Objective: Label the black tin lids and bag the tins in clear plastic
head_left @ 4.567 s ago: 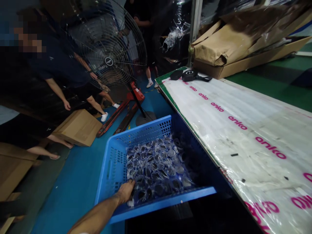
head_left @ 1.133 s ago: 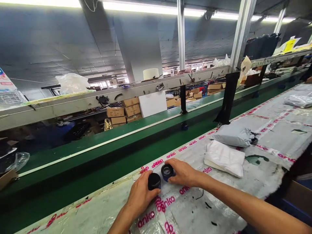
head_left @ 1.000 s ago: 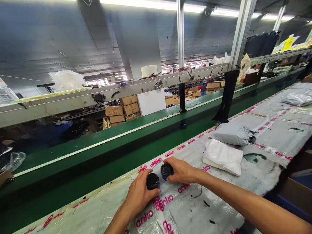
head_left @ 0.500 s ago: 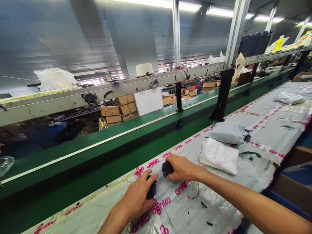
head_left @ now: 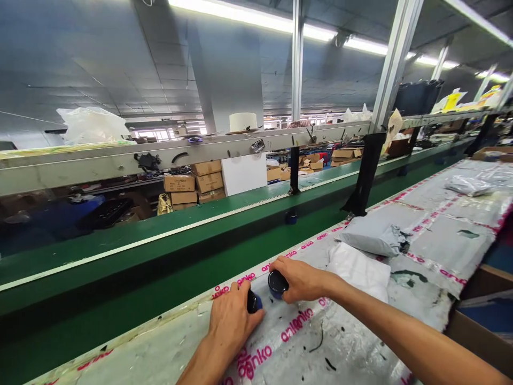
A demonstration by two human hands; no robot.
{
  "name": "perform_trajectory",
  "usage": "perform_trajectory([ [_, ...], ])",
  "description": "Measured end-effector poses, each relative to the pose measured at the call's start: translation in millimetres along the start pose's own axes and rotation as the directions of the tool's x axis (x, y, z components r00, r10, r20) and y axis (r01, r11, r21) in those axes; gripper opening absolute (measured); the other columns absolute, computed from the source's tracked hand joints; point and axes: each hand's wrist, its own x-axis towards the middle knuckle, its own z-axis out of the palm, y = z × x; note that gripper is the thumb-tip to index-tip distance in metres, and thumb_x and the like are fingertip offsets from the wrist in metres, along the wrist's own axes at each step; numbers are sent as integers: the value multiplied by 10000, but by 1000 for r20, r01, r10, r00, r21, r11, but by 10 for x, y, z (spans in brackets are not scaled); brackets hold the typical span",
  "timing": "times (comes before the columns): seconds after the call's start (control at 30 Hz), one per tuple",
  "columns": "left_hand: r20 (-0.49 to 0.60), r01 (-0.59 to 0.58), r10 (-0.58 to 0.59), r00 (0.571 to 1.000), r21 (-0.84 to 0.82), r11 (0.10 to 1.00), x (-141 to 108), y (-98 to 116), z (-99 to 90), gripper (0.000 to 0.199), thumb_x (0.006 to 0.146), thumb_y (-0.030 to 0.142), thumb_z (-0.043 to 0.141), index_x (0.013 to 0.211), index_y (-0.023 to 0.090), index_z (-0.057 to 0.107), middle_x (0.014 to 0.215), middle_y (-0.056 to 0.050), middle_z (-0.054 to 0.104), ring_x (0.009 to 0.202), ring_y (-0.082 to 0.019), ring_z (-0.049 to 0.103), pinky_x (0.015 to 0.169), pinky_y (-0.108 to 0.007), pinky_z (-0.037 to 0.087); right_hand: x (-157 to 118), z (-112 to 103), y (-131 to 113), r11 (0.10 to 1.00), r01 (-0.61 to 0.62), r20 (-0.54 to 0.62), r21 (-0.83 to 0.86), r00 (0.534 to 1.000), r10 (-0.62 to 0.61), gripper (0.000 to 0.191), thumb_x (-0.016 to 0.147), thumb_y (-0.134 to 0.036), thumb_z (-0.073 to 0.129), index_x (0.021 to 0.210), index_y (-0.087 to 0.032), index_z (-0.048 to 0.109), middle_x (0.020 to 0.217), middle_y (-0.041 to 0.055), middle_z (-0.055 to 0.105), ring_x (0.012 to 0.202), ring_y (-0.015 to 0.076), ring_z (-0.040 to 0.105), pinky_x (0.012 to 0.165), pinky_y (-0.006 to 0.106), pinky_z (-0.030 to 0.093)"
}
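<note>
Two small round dark blue items with black tops stand on the plastic-covered table (head_left: 340, 326), close together but apart. The fingers and thumb of my left hand (head_left: 232, 315) are wrapped round the left round item (head_left: 253, 302). My right hand (head_left: 300, 279) grips the right round item (head_left: 277, 283) from its right side. Beyond my right wrist lie a folded white cloth-like pad (head_left: 358, 267) and a grey plastic package (head_left: 372, 235).
A green conveyor (head_left: 180, 267) runs beyond the table edge, with another dark round item (head_left: 290, 217) on it. Above it stretches a metal rail (head_left: 208, 148) with a black-wrapped post (head_left: 364, 176). Cardboard boxes (head_left: 476, 347) are at the lower right.
My left hand has closed round the left item, which now shows less of its side. The view has tilted up slightly. My right hand keeps its hold on the other item.
</note>
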Motion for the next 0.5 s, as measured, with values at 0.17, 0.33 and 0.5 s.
perform_trajectory([
  [0.17, 82, -13, 10, 997, 38, 999, 199, 164, -16, 473, 704, 323, 682, 1147, 165, 634, 1144, -152, 672, 990, -370, 679, 814, -443, 514, 43, -14, 152, 998, -6, 118, 61, 993, -2, 742, 610, -281, 868, 1286, -140, 596, 1174, 130, 639, 1027, 305, 631, 845, 351, 504],
  [0.33, 157, -16, 9, 988, 44, 999, 318, 188, -8, 559, 654, 299, 699, 1192, 158, 646, 1150, -172, 683, 992, -383, 683, 846, -469, 530, 437, -388, 729, 971, -169, 30, 167, 986, 166, 878, 700, -493, 863, 1458, -246, 496, 1205, 48, 683, 990, 218, 682, 826, 252, 531],
  [0.5, 203, 9, -15, 979, 29, 1000, 410, 190, 27, 601, 645, 302, 728, 1220, 145, 646, 1193, -190, 669, 1002, -400, 674, 861, -500, 536, 1045, -826, 1458, 885, -465, -291, 16, 845, 449, 503, 967, -296, 644, 1409, -102, 501, 1357, 194, 560, 1224, 308, 565, 1007, 415, 472],
])
